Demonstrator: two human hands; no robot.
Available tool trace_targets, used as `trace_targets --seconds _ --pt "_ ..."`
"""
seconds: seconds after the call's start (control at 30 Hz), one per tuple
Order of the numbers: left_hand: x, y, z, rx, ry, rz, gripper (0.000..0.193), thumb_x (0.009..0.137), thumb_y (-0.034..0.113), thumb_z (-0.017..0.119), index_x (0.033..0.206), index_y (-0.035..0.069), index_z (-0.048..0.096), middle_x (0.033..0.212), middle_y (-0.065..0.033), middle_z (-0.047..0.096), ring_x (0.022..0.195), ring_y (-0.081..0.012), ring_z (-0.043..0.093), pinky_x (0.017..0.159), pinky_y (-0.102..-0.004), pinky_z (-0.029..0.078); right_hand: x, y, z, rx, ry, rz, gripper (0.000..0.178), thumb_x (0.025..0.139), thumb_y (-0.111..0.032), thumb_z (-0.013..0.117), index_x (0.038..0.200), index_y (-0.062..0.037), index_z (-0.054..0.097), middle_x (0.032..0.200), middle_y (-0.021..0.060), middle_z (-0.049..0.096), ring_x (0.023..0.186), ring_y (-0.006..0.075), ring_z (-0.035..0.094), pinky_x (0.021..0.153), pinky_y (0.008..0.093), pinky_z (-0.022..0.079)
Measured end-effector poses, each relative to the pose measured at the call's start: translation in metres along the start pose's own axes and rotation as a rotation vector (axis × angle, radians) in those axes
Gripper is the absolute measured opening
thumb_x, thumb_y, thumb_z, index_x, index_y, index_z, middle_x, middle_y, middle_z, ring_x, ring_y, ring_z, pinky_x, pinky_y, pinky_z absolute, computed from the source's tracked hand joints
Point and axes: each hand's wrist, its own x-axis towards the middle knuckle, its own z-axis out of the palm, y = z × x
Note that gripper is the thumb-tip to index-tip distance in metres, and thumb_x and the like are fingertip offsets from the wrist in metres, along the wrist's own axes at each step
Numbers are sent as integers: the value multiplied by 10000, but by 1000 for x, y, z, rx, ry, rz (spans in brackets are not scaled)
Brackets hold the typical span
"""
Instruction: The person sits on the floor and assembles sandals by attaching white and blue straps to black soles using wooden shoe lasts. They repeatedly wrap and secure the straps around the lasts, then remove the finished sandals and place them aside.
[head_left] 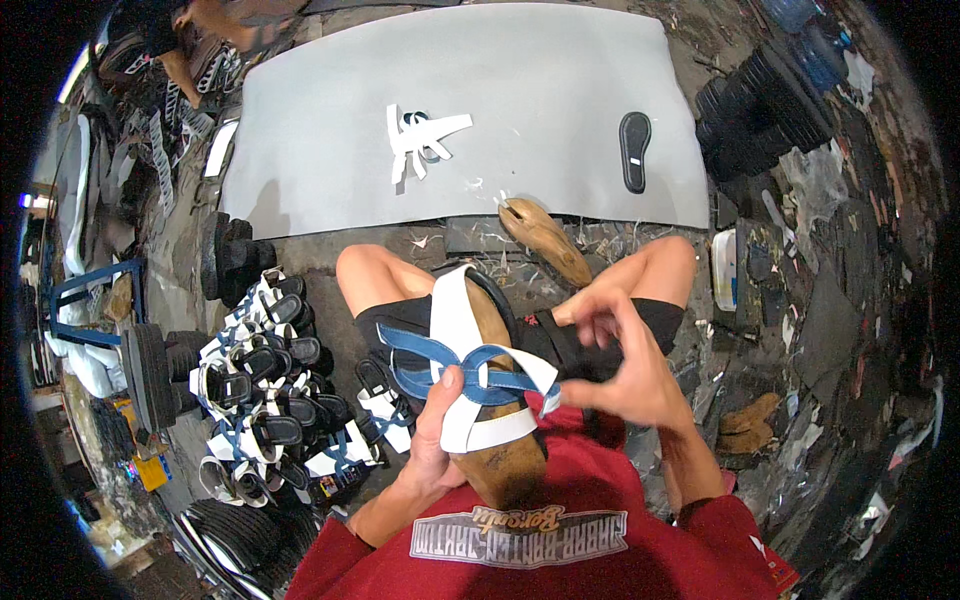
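Observation:
A wooden shoe last point(497, 470) lies slanted over my lap, toe end away from me. White straps point(455, 310) and crossed blue straps point(470, 375) of a sandal upper wrap around it. My left hand point(435, 440) is closed around the last's left side, its thumb pressing the straps near the crossing. At the right, my right hand point(635, 375) is open, fingers curved and apart. Its thumb is close to the free ends of the blue and white straps; whether it touches them I cannot tell. The sandal's underside is hidden.
A grey board point(540, 110) ahead carries loose white straps point(420, 140) and a black insole point(634, 150). Another wooden last point(545, 240) lies before my legs. Finished sandals point(265, 390) are heaped left; black soles point(765, 110) are stacked far right. Another person's arm point(180, 75) shows far left.

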Motion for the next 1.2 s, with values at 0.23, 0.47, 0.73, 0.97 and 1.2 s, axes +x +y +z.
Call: trace_targets --seconds 0.23,0.47,0.73,0.97,1.2 --pt "5 0 6 35 72 -69 605 1107 523 551 1444 20 573 1273 -144 724 1103 -233 728 981 -435 596 -17 -44 26 -278 172 -196 255 931 -207 817 913 -19 646 748 89 591 601 218 596 577 362 487" --pt "5 -4 -3 -35 20 -45 652 1107 553 518 1456 6 576 1270 -171 735 1102 -257 735 974 -434 602 -8 -31 28 15 195 -74 147 955 -102 750 1002 24 692 804 140 636 637 160 580 585 328 456" --pt "0 -8 -5 56 22 -5 689 1101 589 492 1450 1 578 1280 -183 733 1121 -277 737 989 -447 602 -13 -32 31 335 229 182 274 1089 -190 585 947 19 692 761 57 657 699 109 592 635 308 476" --pt "-3 -7 -8 2 56 27 658 1079 587 552 1423 28 601 1253 -164 745 1095 -284 746 972 -453 610 -18 -42 34 176 231 -124 271 1052 -250 674 1023 16 634 889 55 659 599 64 496 568 239 423" --pt "1 -7 6 101 132 102 632 1077 567 570 1388 19 618 1198 -143 757 1048 -266 750 947 -442 615 -21 -49 23 -5 211 -104 221 1007 -186 740 1091 -12 631 912 164 659 738 287 706 641 411 548"
